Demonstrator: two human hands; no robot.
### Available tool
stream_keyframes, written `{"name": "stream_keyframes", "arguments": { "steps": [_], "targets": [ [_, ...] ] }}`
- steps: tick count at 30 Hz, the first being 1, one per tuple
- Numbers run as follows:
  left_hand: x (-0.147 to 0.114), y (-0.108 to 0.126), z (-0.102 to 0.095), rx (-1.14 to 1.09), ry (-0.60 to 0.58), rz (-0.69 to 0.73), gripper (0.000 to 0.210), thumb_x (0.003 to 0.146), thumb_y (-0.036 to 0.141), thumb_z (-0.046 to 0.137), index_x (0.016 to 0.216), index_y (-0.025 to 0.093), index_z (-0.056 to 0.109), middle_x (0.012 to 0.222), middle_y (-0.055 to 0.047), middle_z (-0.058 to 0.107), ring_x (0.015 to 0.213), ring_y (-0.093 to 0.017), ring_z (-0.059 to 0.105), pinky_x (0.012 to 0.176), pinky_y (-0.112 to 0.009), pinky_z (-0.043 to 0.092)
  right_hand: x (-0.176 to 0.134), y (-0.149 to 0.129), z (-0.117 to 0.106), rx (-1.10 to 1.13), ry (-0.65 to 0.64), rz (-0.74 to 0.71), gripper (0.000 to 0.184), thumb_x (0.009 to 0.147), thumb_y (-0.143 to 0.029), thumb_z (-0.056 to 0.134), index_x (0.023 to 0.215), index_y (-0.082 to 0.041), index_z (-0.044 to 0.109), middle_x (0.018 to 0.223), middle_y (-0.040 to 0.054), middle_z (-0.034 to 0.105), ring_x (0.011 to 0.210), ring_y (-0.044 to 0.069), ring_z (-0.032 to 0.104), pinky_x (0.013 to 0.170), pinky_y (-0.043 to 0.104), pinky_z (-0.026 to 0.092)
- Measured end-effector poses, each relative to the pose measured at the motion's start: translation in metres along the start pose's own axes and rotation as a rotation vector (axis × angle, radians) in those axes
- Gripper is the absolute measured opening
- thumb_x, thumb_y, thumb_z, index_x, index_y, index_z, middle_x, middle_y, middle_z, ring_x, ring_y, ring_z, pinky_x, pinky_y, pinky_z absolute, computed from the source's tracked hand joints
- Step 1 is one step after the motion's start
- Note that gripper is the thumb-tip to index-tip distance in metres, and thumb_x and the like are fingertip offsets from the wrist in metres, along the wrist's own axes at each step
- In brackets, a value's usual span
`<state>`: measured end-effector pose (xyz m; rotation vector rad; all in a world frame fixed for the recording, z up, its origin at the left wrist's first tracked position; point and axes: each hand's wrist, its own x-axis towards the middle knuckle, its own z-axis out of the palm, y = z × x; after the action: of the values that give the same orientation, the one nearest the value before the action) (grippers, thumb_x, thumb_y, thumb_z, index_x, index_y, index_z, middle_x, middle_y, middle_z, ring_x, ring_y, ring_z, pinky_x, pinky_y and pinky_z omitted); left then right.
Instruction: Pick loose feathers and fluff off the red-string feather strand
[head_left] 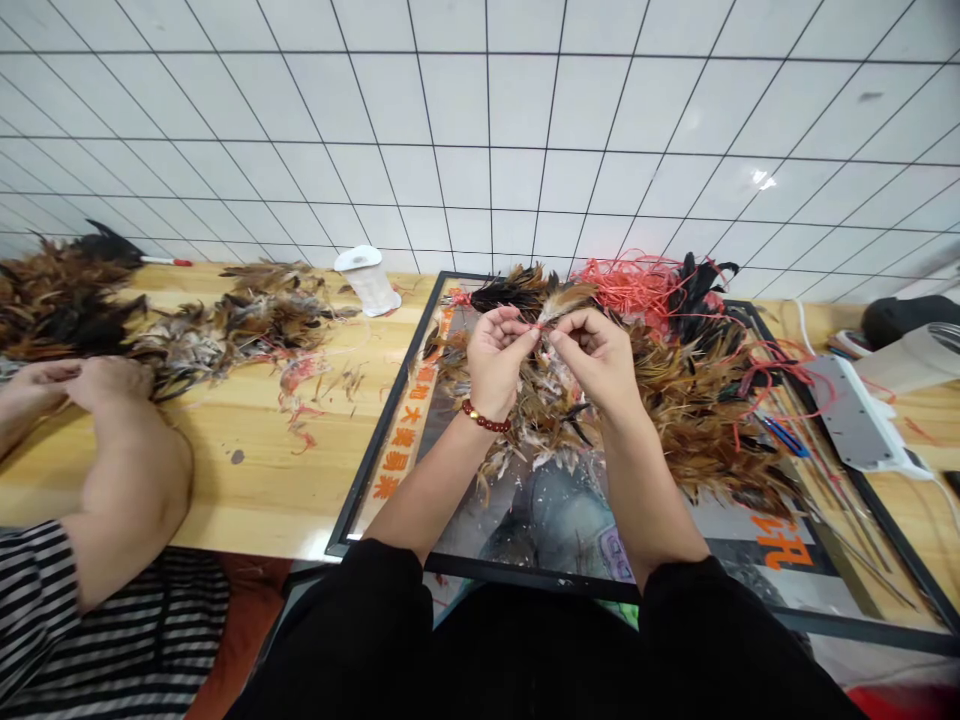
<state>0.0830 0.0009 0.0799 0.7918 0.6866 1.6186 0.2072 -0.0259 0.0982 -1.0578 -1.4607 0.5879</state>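
Observation:
Both my hands are close together over a heap of brown feathers (pixel 675 410). My left hand (pixel 499 362), with a beaded bracelet (pixel 486 418) at its wrist, is closed in a pinch at the base of a small feather bunch (pixel 568 301). A bit of red string shows at its fingertips. My right hand (pixel 598 358) is closed too, its thumb and forefinger pinching at the same base from the other side. The fingers partly hide that base. Underneath lies a black-framed glass board (pixel 465 545) with orange lettering.
Red plastic string (pixel 630 290) is piled behind the feathers. A white spool (pixel 369 282) stands at the back left, and a white power strip (pixel 855 410) lies right. A blue cutter (pixel 784 436) rests near thin rods. At far left, a co-worker's hands (pixel 112 382) are beside more feathers (pixel 67 300).

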Motion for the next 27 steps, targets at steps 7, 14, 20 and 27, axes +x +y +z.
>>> {"name": "stream_keyframes", "arguments": {
  "steps": [7,14,20,27],
  "targets": [
    [0.001,0.006,0.001,-0.154,0.008,-0.217,0.037,0.058,0.009,0.084,0.091,0.015,0.070,0.068,0.004,0.064,0.062,-0.006,0.062,0.066,-0.021,0.052,0.004,0.014,0.002,0.156,0.132,0.009,0.027,0.081,-0.042,0.074,0.101,-0.024,0.067,0.081,-0.0004,0.062,0.060,0.010,0.049,0.053,0.024,0.042],
    [-0.003,0.004,0.003,-0.119,-0.022,-0.176,0.024,0.057,0.010,0.085,0.077,0.017,0.074,0.069,0.003,0.068,0.064,-0.007,0.062,0.066,-0.022,0.053,0.005,0.021,0.005,0.123,0.073,0.000,0.033,0.082,-0.041,0.074,0.109,-0.023,0.068,0.085,0.0012,0.063,0.062,0.010,0.051,0.056,0.027,0.046],
    [-0.008,0.003,0.005,-0.035,-0.053,-0.130,0.020,0.060,0.012,0.085,0.076,0.017,0.075,0.069,0.001,0.070,0.062,-0.008,0.061,0.064,-0.023,0.052,0.005,0.013,0.005,0.159,0.156,-0.052,0.040,0.078,-0.044,0.078,0.110,-0.026,0.062,0.087,-0.0001,0.063,0.069,0.011,0.057,0.059,0.024,0.049],
    [-0.009,0.002,0.005,-0.021,-0.083,-0.082,0.018,0.060,0.014,0.086,0.075,0.018,0.077,0.072,0.001,0.071,0.063,-0.008,0.062,0.062,-0.021,0.051,0.006,0.018,0.000,0.147,0.064,-0.052,0.040,0.078,-0.034,0.079,0.115,-0.026,0.067,0.078,-0.0026,0.059,0.064,0.010,0.053,0.058,0.024,0.047]
  ]
}}
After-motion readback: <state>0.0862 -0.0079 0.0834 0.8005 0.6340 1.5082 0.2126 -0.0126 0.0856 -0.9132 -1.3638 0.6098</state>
